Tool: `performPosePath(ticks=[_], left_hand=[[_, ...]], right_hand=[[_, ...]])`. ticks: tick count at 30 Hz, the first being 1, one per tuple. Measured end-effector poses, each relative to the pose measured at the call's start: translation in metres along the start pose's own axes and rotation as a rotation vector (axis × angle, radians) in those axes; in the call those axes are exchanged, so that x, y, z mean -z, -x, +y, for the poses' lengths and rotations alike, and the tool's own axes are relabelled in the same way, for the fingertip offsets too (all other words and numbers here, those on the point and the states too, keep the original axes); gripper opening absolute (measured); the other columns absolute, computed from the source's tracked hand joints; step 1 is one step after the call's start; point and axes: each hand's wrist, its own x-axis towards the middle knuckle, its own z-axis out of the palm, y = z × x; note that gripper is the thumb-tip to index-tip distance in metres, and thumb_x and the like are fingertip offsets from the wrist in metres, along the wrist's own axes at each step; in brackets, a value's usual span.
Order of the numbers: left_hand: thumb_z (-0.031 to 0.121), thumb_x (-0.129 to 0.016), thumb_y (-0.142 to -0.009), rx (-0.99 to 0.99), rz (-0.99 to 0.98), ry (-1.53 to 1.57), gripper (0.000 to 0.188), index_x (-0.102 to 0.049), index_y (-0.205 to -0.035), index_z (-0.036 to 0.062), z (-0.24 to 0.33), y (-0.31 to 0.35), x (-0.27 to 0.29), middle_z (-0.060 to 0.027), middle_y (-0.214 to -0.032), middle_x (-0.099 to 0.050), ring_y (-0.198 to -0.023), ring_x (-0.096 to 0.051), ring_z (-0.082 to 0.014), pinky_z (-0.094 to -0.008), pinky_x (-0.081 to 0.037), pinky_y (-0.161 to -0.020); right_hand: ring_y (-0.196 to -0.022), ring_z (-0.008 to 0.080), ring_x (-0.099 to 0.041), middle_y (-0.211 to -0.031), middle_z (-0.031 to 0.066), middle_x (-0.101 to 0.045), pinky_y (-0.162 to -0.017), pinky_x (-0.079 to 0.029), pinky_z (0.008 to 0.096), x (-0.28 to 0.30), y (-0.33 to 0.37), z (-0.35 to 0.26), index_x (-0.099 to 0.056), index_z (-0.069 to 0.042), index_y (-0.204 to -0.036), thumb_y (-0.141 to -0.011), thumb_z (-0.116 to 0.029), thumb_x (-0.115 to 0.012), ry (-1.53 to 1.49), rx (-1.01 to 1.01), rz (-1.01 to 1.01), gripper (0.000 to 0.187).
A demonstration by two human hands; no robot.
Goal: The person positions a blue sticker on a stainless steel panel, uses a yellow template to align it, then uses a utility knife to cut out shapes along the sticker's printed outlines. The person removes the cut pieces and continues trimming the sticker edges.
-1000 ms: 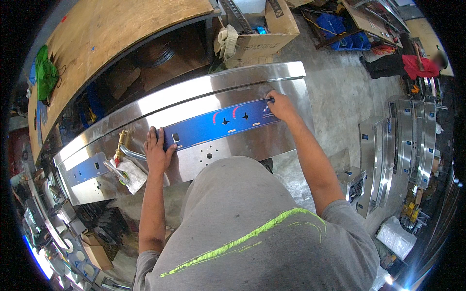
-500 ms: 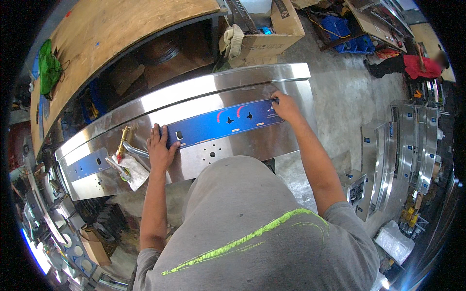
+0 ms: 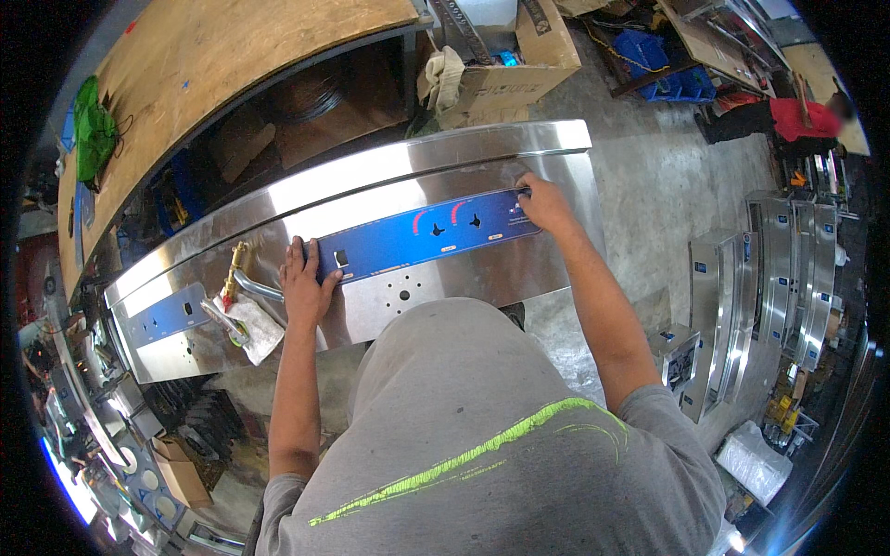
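Observation:
A long stainless steel panel [image 3: 464,278] lies in front of me, with a blue control label [image 3: 394,239] on its face. The label has a rectangular cutout and two knob holes. My left hand [image 3: 306,283] rests flat with fingers stretched over the label's left end. At the label's upper right corner, my right hand [image 3: 545,202] is closed, its fingers curled against the edge; whatever they may pinch is hidden. Left of my left hand, a brass valve fitting [image 3: 235,267], a bent metal tube [image 3: 258,288] and a white cloth [image 3: 260,332] lie on the steel.
A wooden workbench [image 3: 232,56] runs along the far left, with a green bag [image 3: 93,132] on it. Beyond the panel stands an open cardboard box [image 3: 519,88] with a glove over its side. Steel units [image 3: 718,306] stand on the floor at right; a person [image 3: 788,119] is farther off.
Both my hands keep their places on the blue label. In the background at right, the person in red has shifted slightly.

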Motion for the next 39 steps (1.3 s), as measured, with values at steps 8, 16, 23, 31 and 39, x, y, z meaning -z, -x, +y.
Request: performPosePath(ticks=[8, 16, 23, 31, 39], left_hand=[[0.052, -0.068, -0.086, 0.003, 0.003, -0.012, 0.082, -0.039, -0.154, 0.0155, -0.0005, -0.0009, -0.0001, -0.018, -0.162, -0.026, -0.15, -0.025, -0.0371, -0.0559, -0.021, -0.119], [0.053, -0.067, -0.086, -0.004, 0.013, -0.004, 0.082, -0.04, -0.153, 0.0152, -0.0007, -0.0009, -0.0001, -0.0182, -0.162, -0.026, -0.149, -0.025, -0.0377, -0.0571, -0.022, -0.118], [0.051, -0.068, -0.086, -0.024, 0.049, -0.019, 0.08, -0.041, -0.153, 0.0151, -0.0008, -0.0007, -0.0007, -0.0184, -0.161, -0.028, -0.147, -0.028, -0.0388, -0.0558, -0.024, -0.118], [0.049, -0.069, -0.086, -0.028, 0.052, -0.002, 0.078, -0.043, -0.151, 0.0145, 0.0003, -0.0015, 0.0008, -0.0195, -0.159, -0.03, -0.146, -0.029, -0.0394, -0.0551, -0.025, -0.117], [0.048, -0.07, -0.086, -0.042, 0.068, 0.014, 0.078, -0.044, -0.151, 0.0126, 0.0012, -0.0014, 0.0015, -0.0212, -0.158, -0.031, -0.145, -0.03, -0.0409, -0.0551, -0.026, -0.117]], right_hand=[[-0.102, 0.0419, -0.065, -0.103, 0.0224, -0.07, -0.09, -0.051, 0.049, -0.0011, 0.0001, 0.0003, -0.064, -0.008, -0.11, -0.084, -0.011, -0.069, 0.004, -0.017, -0.004, 0.026], [-0.102, 0.0415, -0.065, -0.102, 0.0223, -0.07, -0.09, -0.051, 0.0485, -0.003, -0.0023, 0.0039, -0.064, -0.008, -0.109, -0.084, -0.011, -0.069, -0.001, -0.005, -0.01, 0.026], [-0.102, 0.0413, -0.065, -0.102, 0.0219, -0.069, -0.089, -0.052, 0.0483, -0.0024, -0.0015, 0.0023, -0.065, -0.007, -0.106, -0.082, -0.01, -0.07, -0.014, -0.012, 0.001, 0.025], [-0.101, 0.0406, -0.065, -0.102, 0.0214, -0.07, -0.089, -0.052, 0.0473, -0.0027, -0.0009, 0.003, -0.065, -0.007, -0.106, -0.082, -0.01, -0.07, -0.022, 0.004, 0.008, 0.025], [-0.102, 0.0399, -0.065, -0.103, 0.0205, -0.07, -0.091, -0.051, 0.0465, -0.0004, -0.0005, 0.0013, -0.066, -0.006, -0.106, -0.082, -0.01, -0.07, -0.018, -0.014, -0.006, 0.025]])
